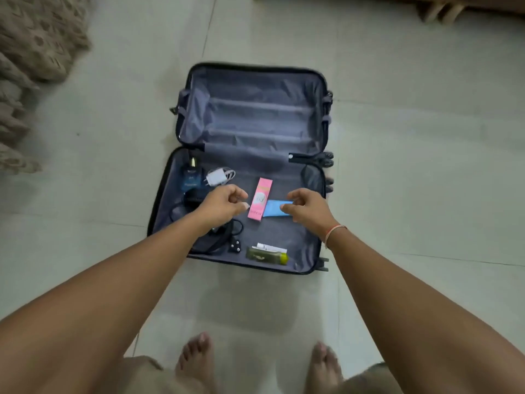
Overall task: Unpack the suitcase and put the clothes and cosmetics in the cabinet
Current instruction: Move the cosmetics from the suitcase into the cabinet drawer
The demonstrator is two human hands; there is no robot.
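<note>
The dark suitcase [312,177] lies open on the floor, its far half bare. In the near half a pink box [260,199] lies beside a blue tube [272,209]. There are also a blue perfume bottle [192,174], a green bottle [267,255] and a small white tube [271,247]. My left hand [224,204] hovers just left of the pink box, fingers loosely curled and holding nothing. My right hand [305,207] hovers over the blue tube's right end with curled fingers, hiding that end.
A white charger with its cable [217,177], a black adapter and black cables [235,245] also lie in the near half. A beige patterned cloth [31,66] lies on the tiled floor at the far left. My bare feet [196,356] stand just before the suitcase.
</note>
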